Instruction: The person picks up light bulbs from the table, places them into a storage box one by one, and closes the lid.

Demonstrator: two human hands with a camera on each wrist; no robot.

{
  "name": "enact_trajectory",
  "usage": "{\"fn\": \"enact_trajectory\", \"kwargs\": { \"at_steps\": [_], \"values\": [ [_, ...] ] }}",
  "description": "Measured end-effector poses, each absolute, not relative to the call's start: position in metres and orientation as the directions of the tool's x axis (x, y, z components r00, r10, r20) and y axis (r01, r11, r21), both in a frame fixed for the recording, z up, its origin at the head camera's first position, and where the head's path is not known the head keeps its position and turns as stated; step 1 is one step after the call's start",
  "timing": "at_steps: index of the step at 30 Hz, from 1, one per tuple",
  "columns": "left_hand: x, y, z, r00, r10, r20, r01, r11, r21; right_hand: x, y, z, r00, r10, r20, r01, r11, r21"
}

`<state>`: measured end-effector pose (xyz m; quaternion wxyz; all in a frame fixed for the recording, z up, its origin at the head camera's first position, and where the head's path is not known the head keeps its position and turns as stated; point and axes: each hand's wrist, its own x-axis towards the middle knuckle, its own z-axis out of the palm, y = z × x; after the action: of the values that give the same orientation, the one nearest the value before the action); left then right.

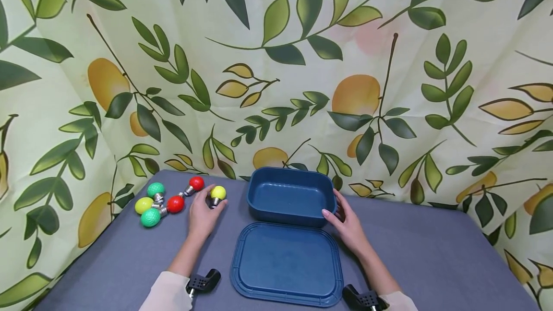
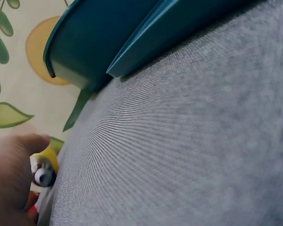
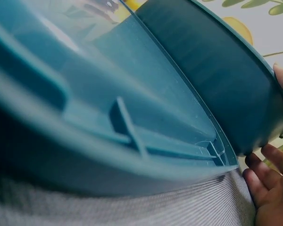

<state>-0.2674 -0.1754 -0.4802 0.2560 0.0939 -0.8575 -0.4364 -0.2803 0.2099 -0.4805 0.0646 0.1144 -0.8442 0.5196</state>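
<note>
My left hand [image 1: 205, 212] is around a yellow light bulb [image 1: 218, 192], thumb on one side and fingers on the other. In the left wrist view the bulb's metal base [image 2: 44, 176] faces the camera, under the thumb. On the right, my right hand [image 1: 351, 227] holds the right end of a dark blue rectangular plastic box [image 1: 291, 216]; the right wrist view has fingertips [image 3: 262, 174] at its lower edge. In front of the box lies its matching blue lid [image 1: 287, 263], raised rim facing up.
Left of my left hand lie several more bulbs: red ones [image 1: 175, 204], green ones [image 1: 150, 217] and another yellow bulb [image 1: 143, 205]. A grey cloth [image 1: 414, 248] covers the table, and a leaf-patterned curtain [image 1: 276, 80] hangs behind it.
</note>
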Motion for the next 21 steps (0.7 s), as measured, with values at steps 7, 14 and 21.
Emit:
{"fn": "enact_trajectory", "kwargs": {
  "at_steps": [7,14,21],
  "values": [
    [-0.2655,-0.174,-0.4802,-0.888,-0.359,0.287,0.02,0.593,0.805,-0.2791,0.2084,-0.4792,-0.967,-0.119,0.226,-0.255,0.438,-0.862],
    [-0.2682,-0.1723,-0.4809,-0.901,-0.352,0.253,-0.021,0.618,0.786,-0.279,0.2074,-0.4782,-0.964,-0.118,0.239,-0.267,0.445,-0.855],
    [-0.2685,-0.1728,-0.4839,-0.9,-0.321,0.295,0.009,0.664,0.748,-0.2796,0.2084,-0.48,-0.961,-0.119,0.249,-0.276,0.459,-0.845]
  ]
}}
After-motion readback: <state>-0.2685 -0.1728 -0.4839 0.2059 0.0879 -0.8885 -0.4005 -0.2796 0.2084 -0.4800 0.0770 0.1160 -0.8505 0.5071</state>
